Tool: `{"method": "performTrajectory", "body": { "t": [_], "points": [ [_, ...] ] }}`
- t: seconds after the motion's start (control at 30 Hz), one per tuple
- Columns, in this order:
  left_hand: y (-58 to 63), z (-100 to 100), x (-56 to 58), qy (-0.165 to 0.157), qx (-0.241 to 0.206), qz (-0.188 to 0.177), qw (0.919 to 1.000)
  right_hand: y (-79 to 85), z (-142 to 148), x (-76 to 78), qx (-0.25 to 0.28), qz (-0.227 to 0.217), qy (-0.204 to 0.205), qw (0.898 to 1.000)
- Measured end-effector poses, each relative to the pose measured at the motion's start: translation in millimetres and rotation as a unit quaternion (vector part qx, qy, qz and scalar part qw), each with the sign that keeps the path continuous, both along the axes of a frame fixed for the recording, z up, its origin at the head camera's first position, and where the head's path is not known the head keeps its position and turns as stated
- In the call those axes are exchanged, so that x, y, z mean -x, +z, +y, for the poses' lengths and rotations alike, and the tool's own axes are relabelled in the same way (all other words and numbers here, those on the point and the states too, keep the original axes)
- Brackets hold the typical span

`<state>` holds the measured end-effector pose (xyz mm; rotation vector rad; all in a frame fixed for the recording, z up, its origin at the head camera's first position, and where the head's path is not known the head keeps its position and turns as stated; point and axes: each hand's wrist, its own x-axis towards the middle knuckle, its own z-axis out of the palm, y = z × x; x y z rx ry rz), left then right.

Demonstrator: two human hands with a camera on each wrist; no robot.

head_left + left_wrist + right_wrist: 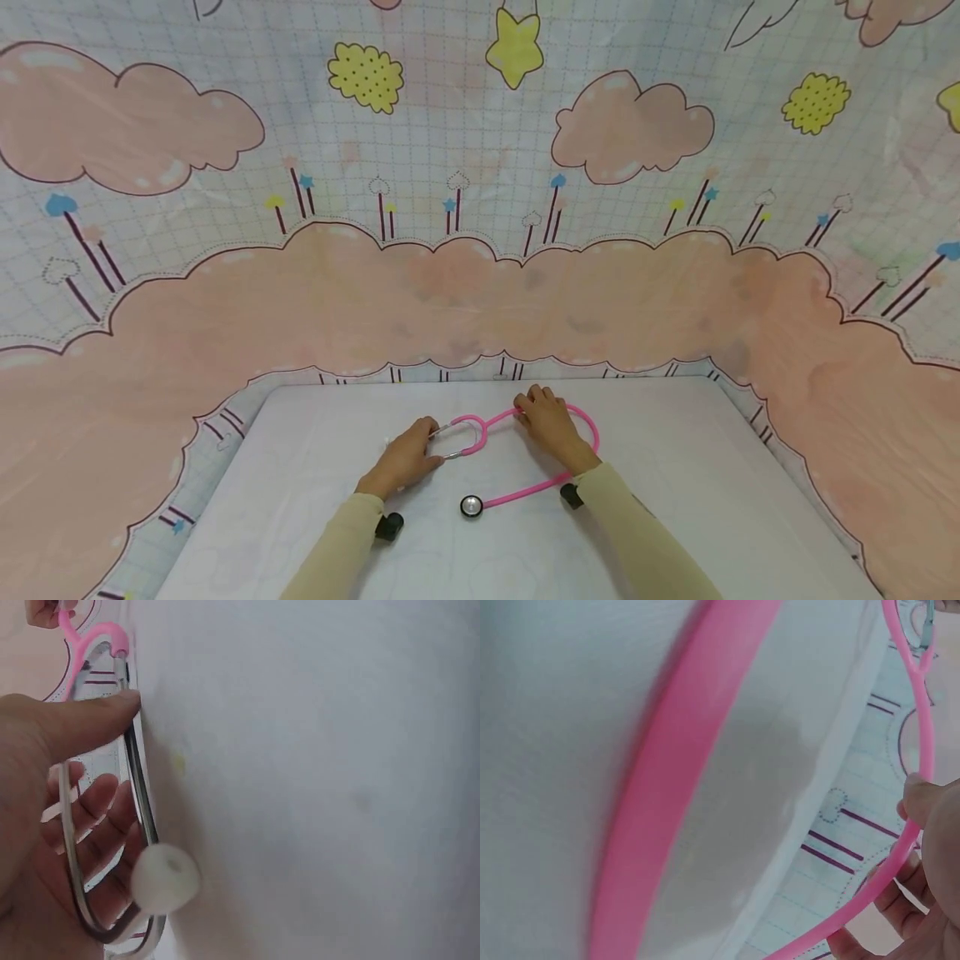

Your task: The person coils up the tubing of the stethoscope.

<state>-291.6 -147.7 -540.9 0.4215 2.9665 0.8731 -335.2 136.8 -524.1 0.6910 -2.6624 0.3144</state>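
Steth. [597, 430] held nr far edge of tabletop [720, 483]; chestpc. [471, 506] seen farther in. Ear tubes [139, 780] gripped by L hand [405, 457], fingers part-curled; tubing [925, 727] pinched by R hand [550, 425], thumb vs fingers. Prob. best: tubing given slack, ear tubes squeezed lightly, evenly.

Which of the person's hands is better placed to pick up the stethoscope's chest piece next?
Probably the left hand: it is nearer the chest piece, though it would first release the metal ear tubes. The right hand grips the pink tubing, farther off.
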Motion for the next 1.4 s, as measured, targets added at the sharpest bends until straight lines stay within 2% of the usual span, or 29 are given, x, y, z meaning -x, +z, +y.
{"method": "performTrajectory", "body": {
  "t": [0.23, 0.43, 0.57, 0.8, 1.03, 1.23, 1.4],
  "points": [
    [-2.8, -1.6, 2.4, -0.014, -0.013, 0.045, 0.9988, 8.3, 1.4, -1.3, 0.016, -0.023, -0.025, 0.999],
    [-2.8, -3.9, -0.6, -0.029, -0.041, 0.035, 0.9981, 12.5, 4.6, -6.4, 0.025, -0.025, -0.023, 0.999],
    [0.7, -4.4, -4.4, -0.025, -0.053, 0.027, 0.9979, 17.5, 7.6, -11.3, 0.047, 0.003, -0.014, 0.999],
    [15.0, -5.4, -13.7, -0.011, -0.066, 0.065, 0.9957, 26.7, 15.2, -20.4, 0.060, 0.052, -0.003, 0.997],
    [26.3, -7.9, -20.4, -0.008, -0.067, 0.091, 0.9935, 34.9, 23.6, -29.4, 0.068, 0.090, 0.044, 0.993],
    [34.2, -11.7, -28.5, -0.011, -0.071, 0.086, 0.9937, 42.4, 31.9, -37.6, 0.077, 0.093, 0.029, 0.992],
    [42.9, -12.8, -36.6, -0.025, -0.075, 0.083, 0.9934, 46.5, 38.0, -41.7, 0.088, 0.127, 0.020, 0.988]
  ]
}}
